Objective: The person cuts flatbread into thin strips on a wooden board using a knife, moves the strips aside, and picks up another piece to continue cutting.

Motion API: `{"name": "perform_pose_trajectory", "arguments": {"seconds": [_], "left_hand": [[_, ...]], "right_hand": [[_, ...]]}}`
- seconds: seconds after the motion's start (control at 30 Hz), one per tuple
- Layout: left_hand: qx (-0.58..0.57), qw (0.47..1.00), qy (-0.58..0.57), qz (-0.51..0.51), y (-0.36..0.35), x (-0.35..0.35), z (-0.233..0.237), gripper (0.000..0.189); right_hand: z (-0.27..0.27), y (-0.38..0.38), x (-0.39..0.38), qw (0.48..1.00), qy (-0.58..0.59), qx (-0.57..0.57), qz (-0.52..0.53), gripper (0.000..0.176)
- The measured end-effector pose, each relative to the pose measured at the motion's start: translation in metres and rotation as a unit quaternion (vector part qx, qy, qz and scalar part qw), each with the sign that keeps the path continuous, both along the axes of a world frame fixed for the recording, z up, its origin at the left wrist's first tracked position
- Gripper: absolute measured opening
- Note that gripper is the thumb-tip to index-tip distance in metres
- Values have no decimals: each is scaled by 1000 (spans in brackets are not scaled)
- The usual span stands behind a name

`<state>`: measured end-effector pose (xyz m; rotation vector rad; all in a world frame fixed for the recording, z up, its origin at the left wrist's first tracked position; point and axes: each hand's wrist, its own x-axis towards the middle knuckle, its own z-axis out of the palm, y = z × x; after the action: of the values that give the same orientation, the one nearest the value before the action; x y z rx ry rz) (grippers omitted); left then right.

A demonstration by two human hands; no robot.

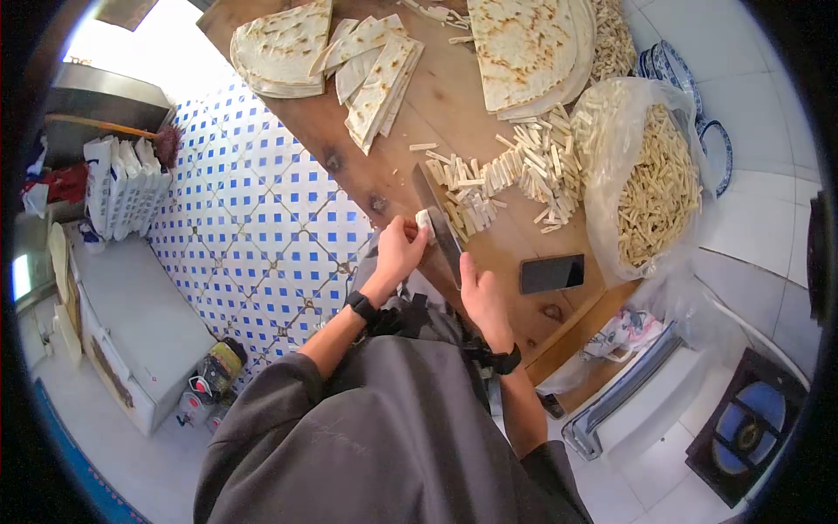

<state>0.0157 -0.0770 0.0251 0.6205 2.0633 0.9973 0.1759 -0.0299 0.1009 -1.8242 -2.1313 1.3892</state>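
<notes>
My right hand (pixel 482 301) is wrapped round the handle end of a wide knife (pixel 438 225), its blade pointing away from me over the wooden table. Left of the blade, my left hand (pixel 404 251) pinches a small stack of flatbread (pixel 425 222), close against the knife's side. Cut strips (pixel 467 194) lie in a loose row just right of the blade, and a larger heap of strips (pixel 546 166) spreads behind them. Cut flatbread wedges (pixel 381 87) rest beyond the knife, near folded flatbreads (pixel 284 51).
On the wooden table (pixel 515 236) lie a black phone (pixel 552 273), a flatbread stack (pixel 528 52) and an open plastic bag of strips (pixel 659 188). Blue-rimmed plates (pixel 716 153) stand by the wall. A stove (pixel 746 430) is at the lower right.
</notes>
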Motion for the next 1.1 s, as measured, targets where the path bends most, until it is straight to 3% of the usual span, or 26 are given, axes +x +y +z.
{"name": "perform_pose_trajectory", "arguments": {"seconds": [0.1, 0.3, 0.53, 0.8, 1.0, 1.1], "left_hand": [[8, 1000, 12, -8, -2, -2, -5, 28], [-20, 998, 51, 36, 2, 5, -3, 26], [-25, 998, 63, 4, -4, 9, -5, 26], [-11, 984, -125, 127, 0, 12, 8, 25], [11, 990, -50, 128, -3, 19, -15, 27], [19, 980, -120, 156, -3, 21, -7, 25]], "right_hand": [[2, -1, -4, 999, -11, -40, -12, 76], [6, -6, -7, 1000, 2, -7, 3, 76], [-25, -16, 2, 999, 36, -25, 3, 75], [-35, -16, 9, 996, 91, -9, 1, 66], [-5, -20, 13, 996, 67, 55, -4, 59], [16, -26, 17, 996, 44, 73, -7, 57]]}}
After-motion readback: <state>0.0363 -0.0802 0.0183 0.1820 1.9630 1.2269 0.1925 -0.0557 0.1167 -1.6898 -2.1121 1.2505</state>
